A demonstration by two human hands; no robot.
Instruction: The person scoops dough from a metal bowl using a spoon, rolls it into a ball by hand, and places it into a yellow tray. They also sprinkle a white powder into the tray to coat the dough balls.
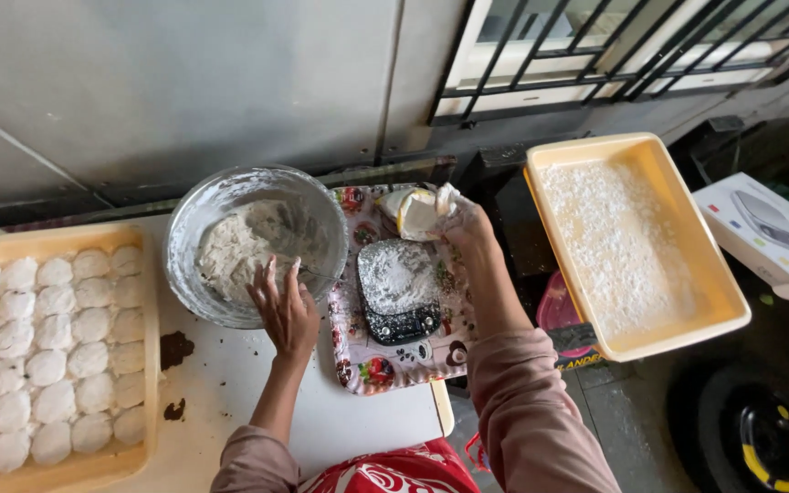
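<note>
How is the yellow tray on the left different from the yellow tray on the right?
The left tray is packed with rows of round white dough balls; the right tray holds only a loose dusting of white flour. The left tray rests on the white table by the bowl; the right tray sits apart, beyond the table's edge and turned at an angle. Both are yellow, shallow and rectangular.

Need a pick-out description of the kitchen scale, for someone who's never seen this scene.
Find the big glass bowl of dough that the left hand touches. Just right of it lies a patterned tray, and the scale sits on that tray, below the right hand. It is the only dark, flat device there, its top dusted white with flour.
</note>
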